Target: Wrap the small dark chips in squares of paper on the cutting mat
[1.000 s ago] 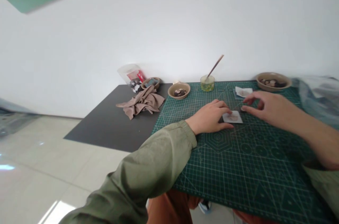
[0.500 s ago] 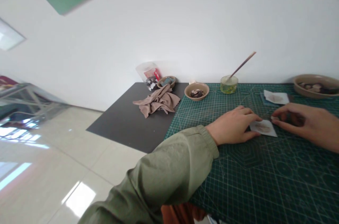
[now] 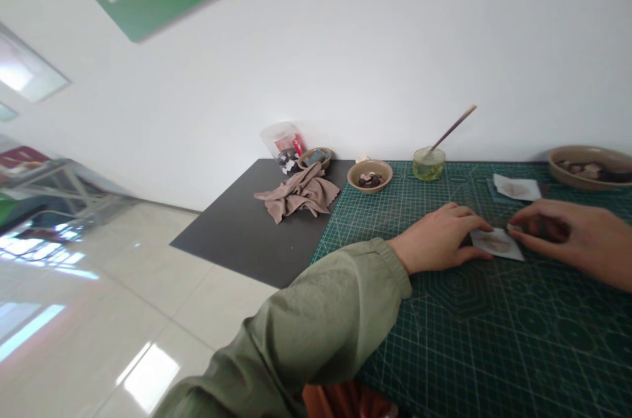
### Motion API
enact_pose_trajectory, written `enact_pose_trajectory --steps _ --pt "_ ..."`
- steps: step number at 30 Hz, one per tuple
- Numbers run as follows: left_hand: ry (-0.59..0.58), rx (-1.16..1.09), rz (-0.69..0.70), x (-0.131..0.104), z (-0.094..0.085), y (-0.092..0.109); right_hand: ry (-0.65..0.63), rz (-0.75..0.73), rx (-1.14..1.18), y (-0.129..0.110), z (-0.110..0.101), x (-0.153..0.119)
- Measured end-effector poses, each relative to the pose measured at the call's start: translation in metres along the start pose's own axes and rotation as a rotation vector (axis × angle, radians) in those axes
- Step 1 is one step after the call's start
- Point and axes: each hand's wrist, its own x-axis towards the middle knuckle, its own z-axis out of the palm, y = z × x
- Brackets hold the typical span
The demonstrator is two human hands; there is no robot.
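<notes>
A small white paper square (image 3: 500,244) with a faint brownish drawing or mark lies on the green cutting mat (image 3: 494,339). My left hand (image 3: 444,237) holds its left side, thumb on the near edge and fingers on the far edge. At the paper's right edge, my right hand (image 3: 575,237) pinches a small pale piece (image 3: 512,228) between thumb and index finger; the fingers mostly cover it, so its kind is unclear. Behind the right hand, another white paper (image 3: 517,188) with a similar mark rests on a bluish sheet.
A shallow bowl (image 3: 370,168) of dark and pale bits stands near a glass jar (image 3: 428,166) with a stick. A larger bowl (image 3: 592,153) sits at far right. On the dark board (image 3: 227,227) are a crumpled brown cloth (image 3: 301,194), a small bowl and a clear container (image 3: 284,141).
The camera view has shifted slightly. My right fingertips have come a little nearer the paper's marked middle with the small pale piece; my left hand keeps its place on the paper.
</notes>
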Motion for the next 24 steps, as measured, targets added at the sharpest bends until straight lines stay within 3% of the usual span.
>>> enact_pose_trajectory --steps 3,6,9,12,15,17,19,24 --pt "0.034 0.069 0.006 -0.001 -0.002 0.009 -0.038 0.012 0.002 0.005 0.002 0.003" --pt "0.138 0.173 -0.102 -0.013 -0.029 0.010 -0.047 0.033 0.023 0.008 0.003 0.003" --pt "0.276 0.267 -0.352 -0.042 -0.092 -0.016 -0.027 0.028 0.042 0.008 0.005 0.002" --pt "0.408 0.406 -0.691 -0.080 -0.169 -0.069 -0.020 0.008 0.049 0.006 0.005 0.002" --pt "0.366 0.482 -0.932 -0.110 -0.221 -0.125 -0.014 0.003 0.065 0.003 0.005 0.001" --pt "0.289 0.494 -1.028 -0.120 -0.233 -0.152 0.002 -0.001 0.068 0.001 0.005 0.001" --pt "0.209 0.493 -1.089 -0.124 -0.233 -0.171 0.012 -0.009 0.068 0.000 0.005 0.000" --pt "0.063 0.468 -1.154 -0.126 -0.222 -0.196 0.008 -0.004 0.071 -0.002 0.005 0.000"
